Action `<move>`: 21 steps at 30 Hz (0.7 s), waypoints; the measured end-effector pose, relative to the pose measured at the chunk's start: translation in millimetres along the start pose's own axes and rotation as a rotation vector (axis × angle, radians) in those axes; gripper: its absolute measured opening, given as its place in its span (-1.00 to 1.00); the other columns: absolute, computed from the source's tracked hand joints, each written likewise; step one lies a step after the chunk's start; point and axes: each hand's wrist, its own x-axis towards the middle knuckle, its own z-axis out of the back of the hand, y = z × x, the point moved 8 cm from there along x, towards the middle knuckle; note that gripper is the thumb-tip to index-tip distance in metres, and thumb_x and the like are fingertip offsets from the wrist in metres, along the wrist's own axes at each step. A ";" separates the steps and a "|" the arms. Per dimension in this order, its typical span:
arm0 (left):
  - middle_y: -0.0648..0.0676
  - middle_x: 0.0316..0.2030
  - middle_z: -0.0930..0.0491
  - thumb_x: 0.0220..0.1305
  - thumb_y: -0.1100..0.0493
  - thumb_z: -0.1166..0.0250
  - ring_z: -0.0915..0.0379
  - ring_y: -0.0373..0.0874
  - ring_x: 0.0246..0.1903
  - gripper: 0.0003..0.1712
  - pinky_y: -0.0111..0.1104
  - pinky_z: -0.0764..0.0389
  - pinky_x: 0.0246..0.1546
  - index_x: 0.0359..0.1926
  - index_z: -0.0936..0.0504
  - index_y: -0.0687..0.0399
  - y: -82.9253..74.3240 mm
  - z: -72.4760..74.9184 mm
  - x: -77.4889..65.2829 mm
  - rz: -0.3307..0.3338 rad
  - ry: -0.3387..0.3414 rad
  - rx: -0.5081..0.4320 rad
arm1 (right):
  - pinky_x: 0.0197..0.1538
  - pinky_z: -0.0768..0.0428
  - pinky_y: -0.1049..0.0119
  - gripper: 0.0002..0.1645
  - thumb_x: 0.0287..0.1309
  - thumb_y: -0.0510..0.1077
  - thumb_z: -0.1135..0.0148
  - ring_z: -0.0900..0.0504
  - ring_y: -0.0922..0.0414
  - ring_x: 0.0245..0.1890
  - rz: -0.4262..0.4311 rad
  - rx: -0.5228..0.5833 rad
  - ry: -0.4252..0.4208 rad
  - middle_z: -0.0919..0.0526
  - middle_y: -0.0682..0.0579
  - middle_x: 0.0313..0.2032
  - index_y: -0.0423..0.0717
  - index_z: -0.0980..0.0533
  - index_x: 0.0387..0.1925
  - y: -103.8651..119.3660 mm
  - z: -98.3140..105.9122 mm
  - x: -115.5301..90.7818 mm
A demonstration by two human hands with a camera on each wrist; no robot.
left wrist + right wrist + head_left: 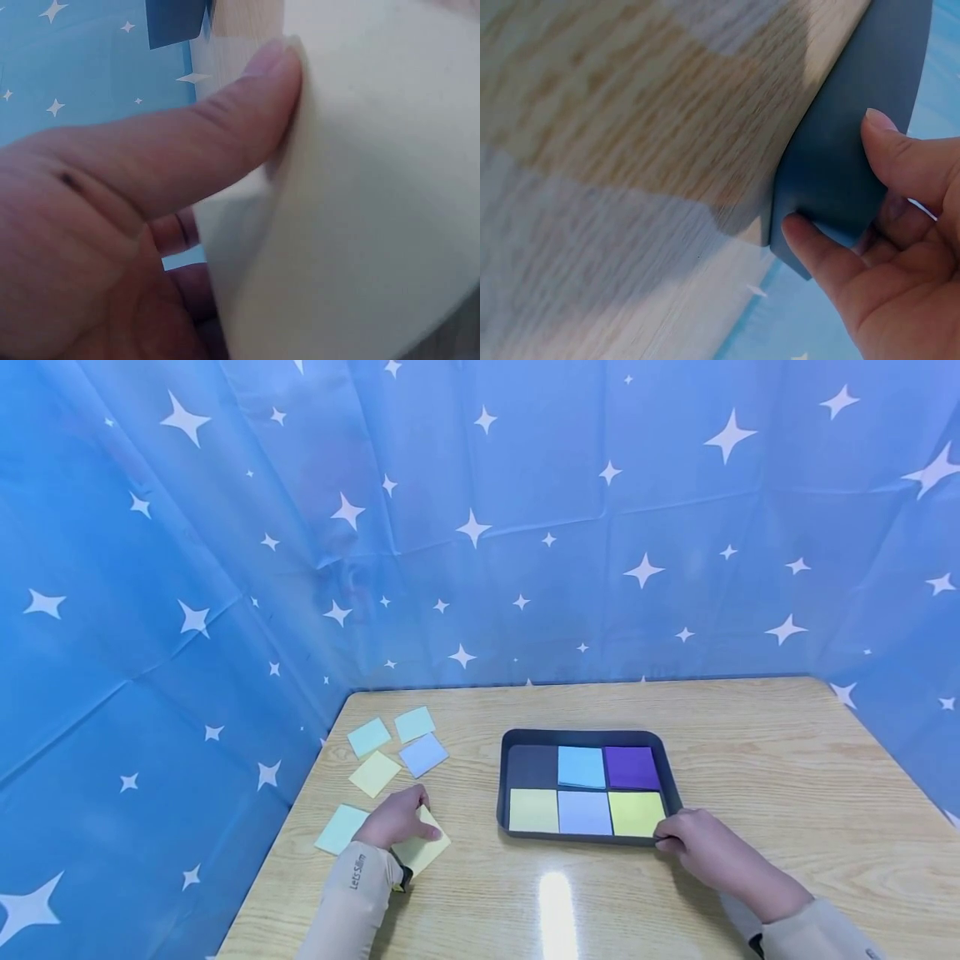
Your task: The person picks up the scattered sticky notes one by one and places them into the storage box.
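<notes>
My left hand pinches a pale yellow sticky note over the left part of the table. In the left wrist view the thumb presses the sheet, which bends at the thumb tip. At the tray's front right corner my right hand grips the rim of the dark tray; the right wrist view shows thumb and fingers around the tray wall. Inside the tray lie light blue, purple, cream, lavender and yellow-green notes. Its back left spot shows dark bottom.
Left of the tray lie loose notes: two mint ones at the back, a lavender one, a cream one, and another mint note beside my left hand. A blue star-patterned curtain borders the wooden table.
</notes>
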 end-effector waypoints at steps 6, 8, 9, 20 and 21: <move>0.09 -0.06 -0.66 0.17 0.11 -0.49 -0.38 -0.11 -0.35 -0.81 -0.29 -0.39 -0.39 -0.30 -0.62 -0.01 -10.7 4.4 3.7 -0.067 -0.017 0.081 | -0.46 -0.33 0.40 -0.65 0.10 -0.31 -0.41 -0.25 0.40 -0.51 0.002 0.009 -0.001 -0.39 0.33 -0.60 0.09 -0.49 -0.63 -1.5 -0.1 -0.1; 0.09 -0.05 -0.67 0.20 0.13 -0.46 -0.40 -0.12 -0.33 -0.84 -0.30 -0.40 -0.38 -0.33 -0.61 -0.02 -13.1 5.4 5.4 -0.086 -0.028 0.097 | -0.45 -0.34 0.41 -0.64 0.10 -0.31 -0.41 -0.25 0.41 -0.51 0.003 0.012 -0.002 -0.38 0.34 -0.60 0.09 -0.48 -0.64 -1.3 -0.6 -0.4; 0.08 -0.07 -0.67 0.21 0.13 -0.45 -0.40 -0.12 -0.33 -0.85 -0.29 -0.41 -0.37 -0.33 -0.61 -0.03 -13.7 6.1 5.9 -0.085 -0.032 0.096 | -0.45 -0.33 0.41 -0.64 0.10 -0.31 -0.41 -0.25 0.41 -0.51 0.004 0.013 -0.003 -0.38 0.34 -0.60 0.10 -0.47 -0.64 -1.5 -0.8 -0.5; 0.05 -0.35 -0.61 0.48 0.13 -0.18 -0.41 -0.14 -0.44 -0.87 -0.27 -0.44 -0.40 -0.08 -0.59 0.06 -21.7 19.4 6.1 -0.070 -0.109 0.022 | -0.43 -0.39 0.38 -0.68 0.11 -0.29 -0.41 -0.29 0.41 -0.49 -0.018 -0.003 0.014 -0.44 0.35 -0.58 0.12 -0.53 -0.61 -3.0 -0.9 -0.1; 0.06 -0.40 -0.59 0.49 0.14 -0.16 -0.40 -0.13 -0.46 -0.87 -0.27 -0.43 -0.42 -0.07 -0.59 0.07 -23.0 21.1 5.9 -0.070 -0.117 0.009 | -0.42 -0.39 0.38 -0.68 0.11 -0.29 -0.41 -0.30 0.41 -0.49 -0.021 -0.002 0.015 -0.45 0.35 -0.58 0.12 -0.53 -0.61 -2.9 -0.7 -0.2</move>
